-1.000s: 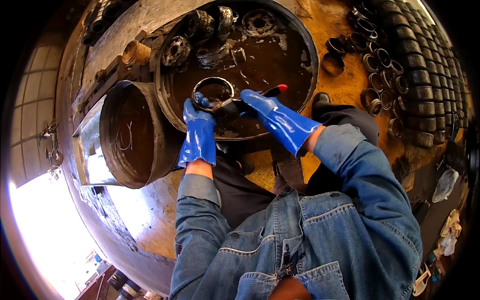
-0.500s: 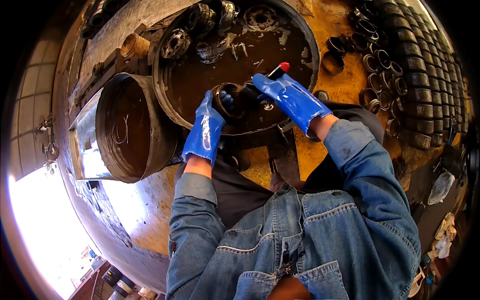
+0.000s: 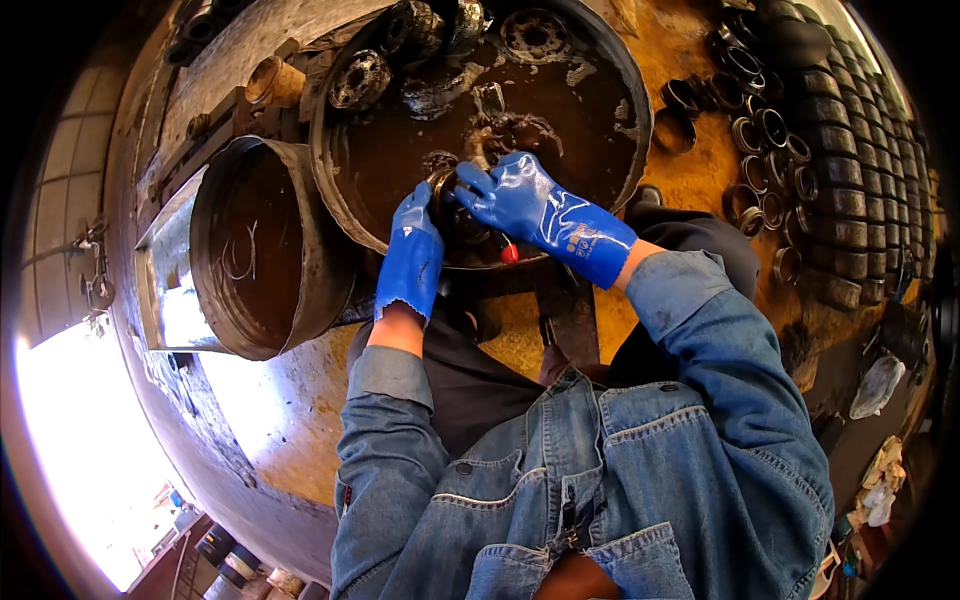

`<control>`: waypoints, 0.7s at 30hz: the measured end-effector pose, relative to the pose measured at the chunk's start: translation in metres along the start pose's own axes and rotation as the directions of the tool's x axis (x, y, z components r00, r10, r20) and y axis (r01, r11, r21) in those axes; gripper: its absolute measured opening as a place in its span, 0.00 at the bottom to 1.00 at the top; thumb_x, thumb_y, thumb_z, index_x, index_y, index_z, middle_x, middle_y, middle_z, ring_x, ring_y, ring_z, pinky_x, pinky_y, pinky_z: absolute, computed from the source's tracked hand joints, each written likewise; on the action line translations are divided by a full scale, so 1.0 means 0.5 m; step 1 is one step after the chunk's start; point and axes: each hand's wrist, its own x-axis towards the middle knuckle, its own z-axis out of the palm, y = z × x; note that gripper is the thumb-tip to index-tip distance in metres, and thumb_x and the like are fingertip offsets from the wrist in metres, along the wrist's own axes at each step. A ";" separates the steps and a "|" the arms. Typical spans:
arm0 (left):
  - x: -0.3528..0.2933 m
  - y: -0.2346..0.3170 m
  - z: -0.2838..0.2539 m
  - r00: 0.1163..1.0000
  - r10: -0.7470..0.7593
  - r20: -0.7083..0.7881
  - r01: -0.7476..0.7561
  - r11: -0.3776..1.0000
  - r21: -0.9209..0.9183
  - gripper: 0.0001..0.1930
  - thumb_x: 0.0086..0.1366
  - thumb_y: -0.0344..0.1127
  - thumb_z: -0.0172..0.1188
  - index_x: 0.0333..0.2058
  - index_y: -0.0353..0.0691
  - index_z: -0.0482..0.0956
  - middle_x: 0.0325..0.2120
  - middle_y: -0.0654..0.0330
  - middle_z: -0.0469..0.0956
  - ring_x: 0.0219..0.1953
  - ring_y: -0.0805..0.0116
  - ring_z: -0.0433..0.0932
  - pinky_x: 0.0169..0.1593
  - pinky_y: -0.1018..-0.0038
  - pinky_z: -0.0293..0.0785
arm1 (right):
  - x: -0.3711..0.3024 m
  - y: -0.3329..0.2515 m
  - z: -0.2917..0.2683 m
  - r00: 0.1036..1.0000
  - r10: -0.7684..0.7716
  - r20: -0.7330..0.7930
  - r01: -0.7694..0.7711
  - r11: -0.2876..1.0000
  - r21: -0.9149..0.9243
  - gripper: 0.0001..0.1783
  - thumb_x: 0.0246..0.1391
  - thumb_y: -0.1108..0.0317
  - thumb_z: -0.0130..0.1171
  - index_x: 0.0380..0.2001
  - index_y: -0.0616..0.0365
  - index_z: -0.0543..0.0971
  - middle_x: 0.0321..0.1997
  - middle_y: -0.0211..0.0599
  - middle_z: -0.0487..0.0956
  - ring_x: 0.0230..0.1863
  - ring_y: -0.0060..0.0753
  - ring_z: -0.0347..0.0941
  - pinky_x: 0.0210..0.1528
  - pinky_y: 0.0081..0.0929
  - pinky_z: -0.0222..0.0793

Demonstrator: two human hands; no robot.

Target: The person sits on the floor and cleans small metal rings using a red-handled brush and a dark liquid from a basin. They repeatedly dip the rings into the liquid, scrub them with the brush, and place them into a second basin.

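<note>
Here your left hand (image 3: 412, 255) and right hand (image 3: 520, 200) both grip a round metal ring (image 3: 455, 215), fingers closed, half-washed, over the dark basin (image 3: 620, 90); more parts wait.

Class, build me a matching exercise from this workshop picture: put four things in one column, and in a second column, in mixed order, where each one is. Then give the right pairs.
Things:
1. Round metal part
2. Empty drum
3. Row of metal rings
4. Wash basin

Places:
A. On its side, left of the basin
B. Held between both gloved hands
C. Holds dark liquid and greasy parts
D. On the bench, right of the basin

Pairs: 1-B, 2-A, 3-D, 4-C
</note>
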 end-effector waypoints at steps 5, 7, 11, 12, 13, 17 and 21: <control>-0.008 0.038 0.012 0.979 -0.200 -0.030 0.180 0.932 -0.314 0.22 0.66 0.30 0.61 0.59 0.35 0.77 0.54 0.45 0.81 0.57 0.51 0.81 0.63 0.64 0.76 | -0.009 0.015 -0.033 0.963 0.266 0.042 -0.267 0.927 0.262 0.16 0.56 0.61 0.65 0.49 0.44 0.84 0.50 0.35 0.84 0.39 0.45 0.84 0.40 0.41 0.80; 0.003 0.051 0.030 0.922 -0.386 -0.022 0.311 0.775 -0.550 0.24 0.64 0.32 0.65 0.58 0.34 0.78 0.54 0.45 0.81 0.58 0.51 0.81 0.62 0.64 0.76 | -0.015 0.030 0.003 0.818 0.535 0.211 -0.564 0.674 0.476 0.14 0.57 0.55 0.68 0.42 0.49 0.87 0.42 0.39 0.86 0.42 0.46 0.84 0.47 0.36 0.80; 0.020 0.045 0.024 0.839 -0.540 0.065 0.421 0.570 -0.705 0.25 0.68 0.47 0.61 0.56 0.34 0.80 0.51 0.48 0.83 0.54 0.52 0.82 0.60 0.60 0.77 | 0.001 0.056 -0.084 0.695 0.606 0.386 -0.673 0.359 0.647 0.19 0.59 0.49 0.65 0.40 0.54 0.87 0.36 0.44 0.87 0.39 0.41 0.85 0.46 0.36 0.79; 0.024 0.044 0.025 0.824 -0.559 0.092 0.443 0.535 -0.719 0.27 0.70 0.52 0.59 0.55 0.34 0.80 0.51 0.50 0.83 0.52 0.52 0.82 0.60 0.58 0.78 | -0.003 0.068 -0.093 0.691 0.608 0.391 -0.682 0.368 0.632 0.18 0.60 0.48 0.64 0.39 0.52 0.87 0.34 0.42 0.87 0.36 0.39 0.85 0.42 0.35 0.80; 0.022 0.036 0.016 0.806 -0.582 0.107 0.458 0.499 -0.735 0.29 0.72 0.57 0.57 0.54 0.34 0.81 0.50 0.51 0.84 0.51 0.52 0.83 0.59 0.57 0.78 | 0.015 0.061 -0.133 0.693 0.598 0.403 -0.687 0.376 0.622 0.18 0.61 0.48 0.62 0.38 0.50 0.87 0.33 0.41 0.87 0.34 0.38 0.85 0.39 0.34 0.80; 0.005 0.113 0.047 0.744 -0.642 0.185 0.577 0.477 -0.663 0.36 0.73 0.68 0.51 0.51 0.34 0.82 0.46 0.52 0.85 0.44 0.58 0.84 0.52 0.60 0.81 | 0.016 0.034 -0.122 0.917 0.344 0.201 -0.366 0.530 0.765 0.18 0.61 0.48 0.64 0.32 0.51 0.87 0.31 0.40 0.86 0.31 0.41 0.83 0.38 0.35 0.81; 0.006 0.078 0.025 0.783 -0.578 0.229 0.600 0.608 -0.520 0.35 0.71 0.64 0.55 0.53 0.33 0.81 0.47 0.54 0.84 0.44 0.60 0.83 0.52 0.61 0.80 | 0.046 0.016 -0.122 0.986 0.161 -0.045 -0.099 0.779 0.619 0.07 0.59 0.63 0.67 0.30 0.53 0.86 0.29 0.39 0.85 0.31 0.39 0.83 0.36 0.35 0.80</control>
